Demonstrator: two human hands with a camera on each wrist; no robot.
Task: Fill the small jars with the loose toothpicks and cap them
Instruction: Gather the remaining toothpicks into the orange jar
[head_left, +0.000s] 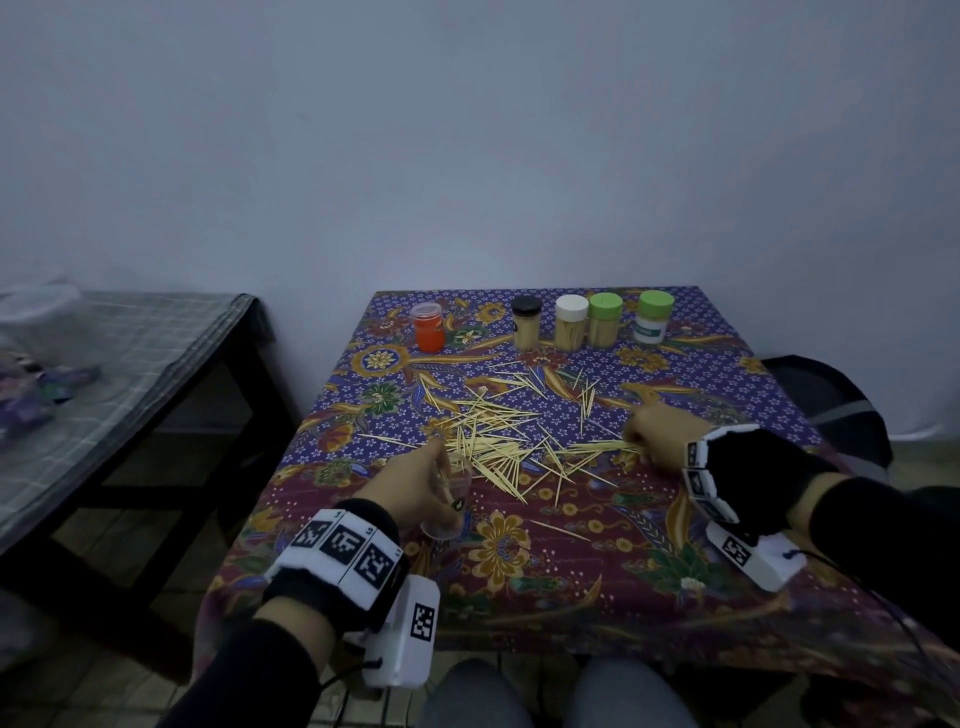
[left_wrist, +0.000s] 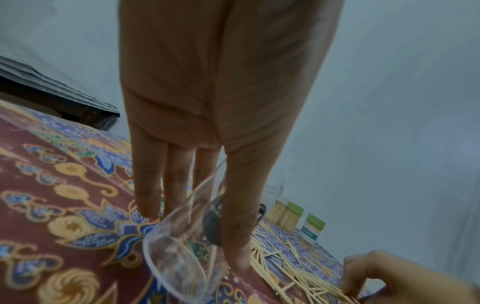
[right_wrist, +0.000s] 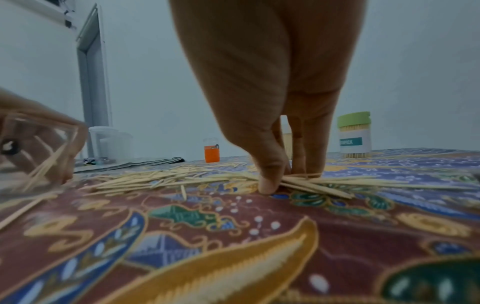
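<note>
Head view
Left hand (head_left: 415, 486): grip wrapped round a clear jar (head_left: 452, 493), tilted, held at the near left edge of the pile.
Right hand (head_left: 657, 436): grip pinching toothpicks (head_left: 498, 436) at the right end of the pile on the desk (head_left: 571, 582).
Back row: orange jar (head_left: 429, 327) at left, four capped jars (head_left: 592, 321) already full, well apart from both hands.
Risk: long carry from pinch to jar mouth; likely to shed sticks on the cloth on the way.

Left wrist view
Jar (left_wrist: 179, 253): lying on a slant, a few sticks inside, thumb along its side, fingers (left_wrist: 148, 195) straight behind it.
Risk: loose hold on smooth plastic; could roll or slip when a bundle is pushed in, tipping out the few sticks inside.

Right wrist view
Pinch: thumb and fingertips (right_wrist: 270, 181) closed on a fanned bundle lying flat on the cloth.
Bundle: sticks crossed, not lined up.
Risk: crossed sticks may jam at the narrow mouth or splay out of the pinch on lifting; sharp points could prick.
</note>
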